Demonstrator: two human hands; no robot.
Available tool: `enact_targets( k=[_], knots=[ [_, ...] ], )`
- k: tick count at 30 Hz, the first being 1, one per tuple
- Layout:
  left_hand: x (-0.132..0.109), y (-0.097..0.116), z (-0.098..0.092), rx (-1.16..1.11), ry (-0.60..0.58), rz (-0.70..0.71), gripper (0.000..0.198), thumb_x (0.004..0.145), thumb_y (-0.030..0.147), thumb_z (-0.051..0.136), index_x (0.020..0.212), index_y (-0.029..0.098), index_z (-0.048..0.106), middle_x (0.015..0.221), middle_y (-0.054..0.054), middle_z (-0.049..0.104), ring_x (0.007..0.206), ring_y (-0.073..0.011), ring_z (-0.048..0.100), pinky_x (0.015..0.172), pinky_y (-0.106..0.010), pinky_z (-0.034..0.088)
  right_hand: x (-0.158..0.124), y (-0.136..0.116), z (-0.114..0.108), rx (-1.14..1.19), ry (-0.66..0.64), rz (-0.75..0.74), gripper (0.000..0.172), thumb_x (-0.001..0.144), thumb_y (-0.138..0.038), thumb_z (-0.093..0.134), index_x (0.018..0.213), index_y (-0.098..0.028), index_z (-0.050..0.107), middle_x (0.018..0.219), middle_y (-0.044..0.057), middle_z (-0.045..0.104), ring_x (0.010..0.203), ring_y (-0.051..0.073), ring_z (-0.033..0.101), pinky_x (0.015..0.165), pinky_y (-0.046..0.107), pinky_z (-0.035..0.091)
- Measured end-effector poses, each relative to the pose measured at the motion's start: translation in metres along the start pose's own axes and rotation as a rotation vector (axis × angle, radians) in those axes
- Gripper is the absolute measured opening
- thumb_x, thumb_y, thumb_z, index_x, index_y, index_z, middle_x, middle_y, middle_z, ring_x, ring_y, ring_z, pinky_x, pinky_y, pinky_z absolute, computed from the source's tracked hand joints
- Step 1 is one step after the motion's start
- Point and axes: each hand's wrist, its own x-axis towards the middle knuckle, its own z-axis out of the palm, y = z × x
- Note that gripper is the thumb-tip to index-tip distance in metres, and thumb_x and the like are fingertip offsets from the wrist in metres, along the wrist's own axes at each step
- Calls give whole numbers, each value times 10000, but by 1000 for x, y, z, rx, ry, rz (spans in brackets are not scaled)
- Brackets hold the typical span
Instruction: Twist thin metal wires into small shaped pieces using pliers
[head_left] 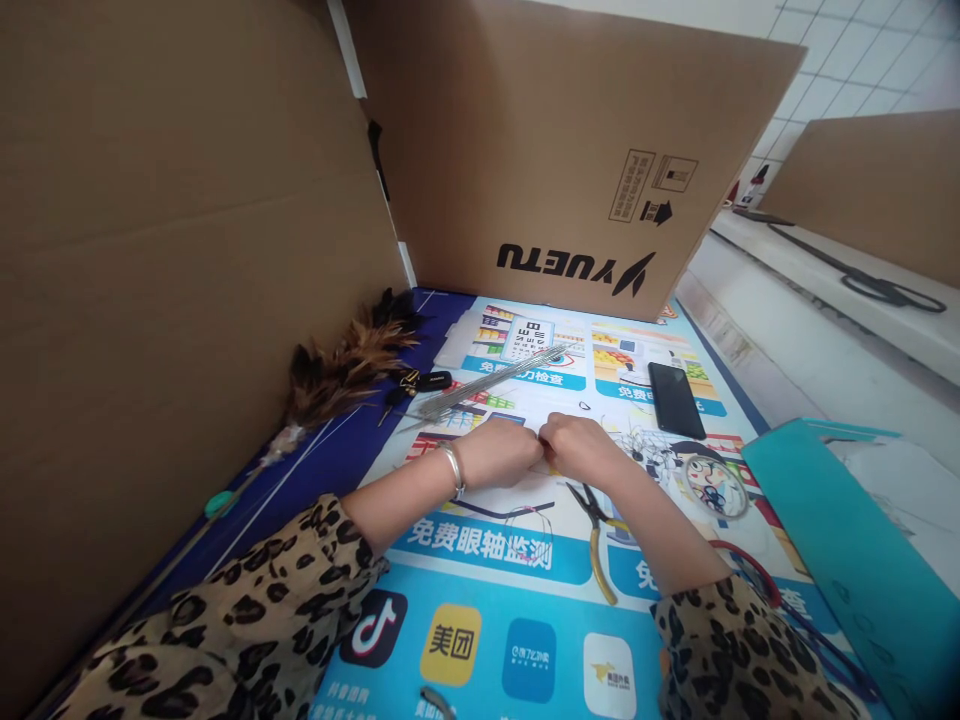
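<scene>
My left hand (499,453) and my right hand (579,447) meet over the printed table cover, fingertips pinched together and touching or nearly so. Whatever lies between the fingers is hidden or too small to name. Just below the right hand lie pliers (598,545) with yellow handles, their dark jaws apart. A thin, loosely curled wire (529,530) rests on the cover below the left hand. Beyond the hands, a bundle of straight silvery wires (499,382) lies at a slant. Tangled thin wires (645,455) sit right of the right hand, beside a clear round dish (715,485) with small items inside.
A black phone (676,400) lies at the right. Keys with a black fob (431,381) and a feather duster (349,355) are left. Cardboard panels (570,150) wall the left and back. A teal box (840,540) stands right; scissors (889,290) rest on a white ledge.
</scene>
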Motion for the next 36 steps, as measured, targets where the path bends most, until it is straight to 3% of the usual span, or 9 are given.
enact_targets(
  k=[8,13,17,22,29,36],
  knots=[
    [1,-5,-2,-31,-43,8,199,760,217,445,726,138,625,733,-90,632,622,-175,563,571,-269,377,-2,3,0,59,16,25,204,802,-247,416,858,-210,609,913,47,572,820,163,544,645,245,344],
    [-2,-19,-15,-123,23,-21,197,766,211,425,725,162,612,747,-52,623,646,-150,546,606,-248,362,-4,8,-5,205,224,90,247,850,-260,377,899,-237,618,930,20,575,840,136,533,698,231,353],
    [-3,-33,-20,-187,69,-43,197,776,223,411,737,175,598,769,-24,627,646,-131,524,607,-235,346,-6,7,-7,304,333,15,264,872,-257,362,991,-236,597,963,18,583,870,122,521,745,221,359],
    [1,-39,-14,-243,61,-93,187,768,238,417,744,174,591,738,-13,622,614,-120,503,569,-226,329,-7,-1,-7,140,320,-71,266,880,-274,361,974,-225,605,931,35,578,872,141,503,731,239,343],
    [2,-42,-14,-310,99,-81,210,784,234,426,850,192,621,823,-10,641,720,-124,538,666,-208,373,-6,-2,-7,-97,300,-63,241,871,-164,353,878,-191,593,825,49,551,769,155,462,656,265,296],
    [1,-39,-12,-97,190,-115,240,812,220,403,822,201,642,838,-37,624,764,-146,544,665,-238,369,-4,1,-3,-92,309,14,235,864,-158,362,875,-188,595,823,56,553,791,164,464,697,278,295]
  ],
)
